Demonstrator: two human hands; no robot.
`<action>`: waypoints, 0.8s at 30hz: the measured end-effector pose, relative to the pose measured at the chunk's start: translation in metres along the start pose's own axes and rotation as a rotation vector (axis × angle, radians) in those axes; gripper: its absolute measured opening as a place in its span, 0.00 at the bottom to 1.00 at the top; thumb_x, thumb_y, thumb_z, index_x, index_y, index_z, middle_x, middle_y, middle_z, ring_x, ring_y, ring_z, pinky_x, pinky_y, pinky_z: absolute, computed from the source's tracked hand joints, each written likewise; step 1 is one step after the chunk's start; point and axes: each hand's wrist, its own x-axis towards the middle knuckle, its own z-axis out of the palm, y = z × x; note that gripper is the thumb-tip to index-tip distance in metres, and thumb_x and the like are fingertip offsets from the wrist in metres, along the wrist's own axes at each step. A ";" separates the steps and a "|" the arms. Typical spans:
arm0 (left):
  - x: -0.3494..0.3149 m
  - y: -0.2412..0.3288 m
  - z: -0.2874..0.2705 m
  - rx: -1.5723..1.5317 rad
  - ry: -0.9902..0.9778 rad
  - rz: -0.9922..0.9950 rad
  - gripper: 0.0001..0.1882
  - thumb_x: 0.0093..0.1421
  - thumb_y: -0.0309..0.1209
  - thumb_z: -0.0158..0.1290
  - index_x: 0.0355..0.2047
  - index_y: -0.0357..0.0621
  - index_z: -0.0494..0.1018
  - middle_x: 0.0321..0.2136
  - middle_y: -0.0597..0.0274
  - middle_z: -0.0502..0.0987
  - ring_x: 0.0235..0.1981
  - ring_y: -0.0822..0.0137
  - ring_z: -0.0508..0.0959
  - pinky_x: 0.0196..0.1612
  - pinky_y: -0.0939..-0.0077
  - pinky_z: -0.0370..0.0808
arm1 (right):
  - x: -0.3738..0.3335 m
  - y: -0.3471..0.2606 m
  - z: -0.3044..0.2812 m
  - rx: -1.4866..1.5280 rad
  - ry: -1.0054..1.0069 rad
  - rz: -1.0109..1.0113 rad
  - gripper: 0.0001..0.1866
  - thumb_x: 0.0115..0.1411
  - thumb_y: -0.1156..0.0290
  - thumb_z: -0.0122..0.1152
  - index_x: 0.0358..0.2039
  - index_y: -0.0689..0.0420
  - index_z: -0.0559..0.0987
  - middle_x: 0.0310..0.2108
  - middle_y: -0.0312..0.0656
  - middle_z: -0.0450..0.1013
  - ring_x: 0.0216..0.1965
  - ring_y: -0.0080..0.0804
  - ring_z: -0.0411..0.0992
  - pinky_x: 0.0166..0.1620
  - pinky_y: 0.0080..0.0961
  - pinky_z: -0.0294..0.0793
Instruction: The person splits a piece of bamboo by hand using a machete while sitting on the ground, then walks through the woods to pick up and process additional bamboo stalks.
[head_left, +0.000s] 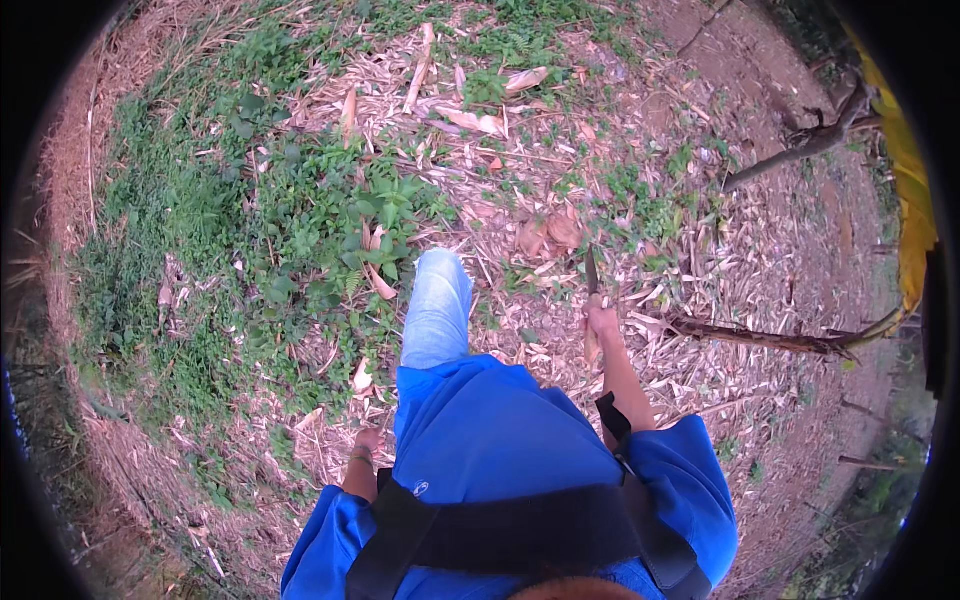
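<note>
So, where I'm at: my right hand (603, 318) is clenched round the handle of a knife (591, 270), and as far as I can see the blade isn't into anything right now. It's out in front of me to the right, over the middle of the ground (745, 60), well in from the edges, pointing away from me. The tip is just beside some crumpled brown leaves (548, 236); can't tell if it's touching them.

How much is done? Hard to say. Dry litter (690, 350) covers much of the ground toward the right edge, with some pale husks (421, 70) near the far edge, but nothing shows whether my knife made any of it. The green weeds (290, 220) toward the left edge look thick and uncut to me, and a dark stalk (760, 338) comes in from the right edge, looking whole. I'd call it early days at best, but that's a guess.

The knife itself: narrow, dark, fairly dull-looking blade tapering to a point. My fist hides most of the handle, and the edge is too small to judge.

My left hand (370, 440) hangs low by my side. I don't see anything in it, but can't tell if those fingers are curled or loose.
</note>
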 end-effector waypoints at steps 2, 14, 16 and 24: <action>0.028 0.039 0.000 0.022 -0.082 -0.007 0.19 0.63 0.44 0.46 0.48 0.51 0.74 0.36 0.59 0.79 0.33 0.60 0.79 0.33 0.61 0.73 | 0.044 -0.027 0.012 0.150 -0.002 0.018 0.12 0.55 0.67 0.62 0.32 0.65 0.79 0.19 0.41 0.73 0.18 0.30 0.72 0.22 0.30 0.72; 0.161 0.520 -0.215 -0.414 0.139 0.409 0.22 0.65 0.41 0.52 0.53 0.38 0.72 0.35 0.63 0.80 0.31 0.73 0.77 0.31 0.79 0.71 | 0.176 -0.307 0.075 0.312 0.016 0.025 0.15 0.54 0.66 0.66 0.33 0.66 0.78 0.21 0.42 0.73 0.21 0.31 0.72 0.26 0.30 0.72; 0.133 0.620 -0.267 -0.366 0.246 0.517 0.22 0.66 0.38 0.52 0.52 0.31 0.71 0.41 0.58 0.79 0.36 0.70 0.78 0.39 0.78 0.74 | 0.183 -0.378 0.064 0.314 0.039 -0.009 0.13 0.56 0.67 0.65 0.35 0.64 0.77 0.20 0.40 0.72 0.20 0.28 0.70 0.24 0.27 0.71; 0.131 0.813 -0.340 -0.364 0.322 0.624 0.23 0.66 0.39 0.52 0.55 0.36 0.71 0.42 0.59 0.80 0.40 0.70 0.78 0.43 0.76 0.72 | 0.296 -0.514 0.061 0.420 0.051 -0.090 0.14 0.58 0.64 0.63 0.35 0.63 0.77 0.21 0.39 0.73 0.19 0.27 0.70 0.24 0.27 0.69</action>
